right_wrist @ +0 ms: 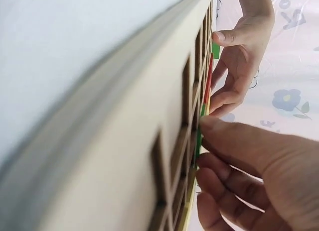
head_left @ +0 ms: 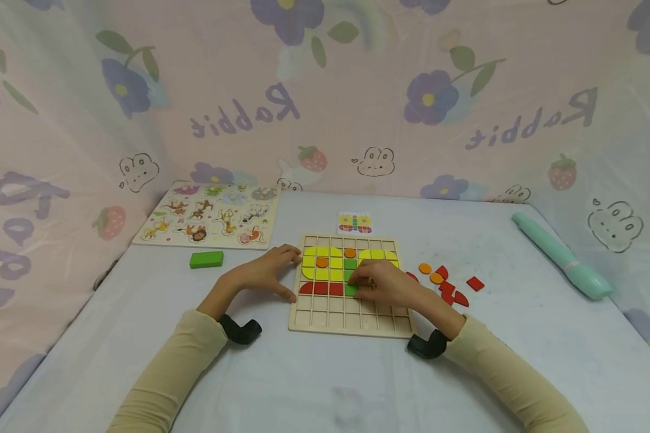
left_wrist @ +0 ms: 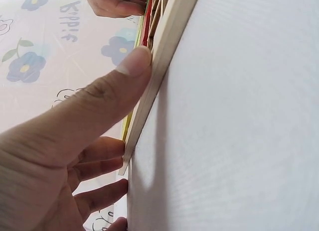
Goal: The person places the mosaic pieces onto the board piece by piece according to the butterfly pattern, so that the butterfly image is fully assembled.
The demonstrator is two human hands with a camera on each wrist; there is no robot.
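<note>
A wooden grid board lies on the table with yellow, red, orange and green tiles in it. My left hand rests against the board's left edge, thumb and fingers spread along it; the left wrist view shows the thumb touching the rim. Over the middle column, my right hand pinches a green tile at the grid. In the right wrist view its thumb and fingertips meet at the green tile, partly hidden. The right hand and forearm cover part of the board's right side.
Loose red tiles and orange discs lie right of the board. A small butterfly picture card is behind it. An animal puzzle board and a green block sit left; a mint-coloured long object lies far right.
</note>
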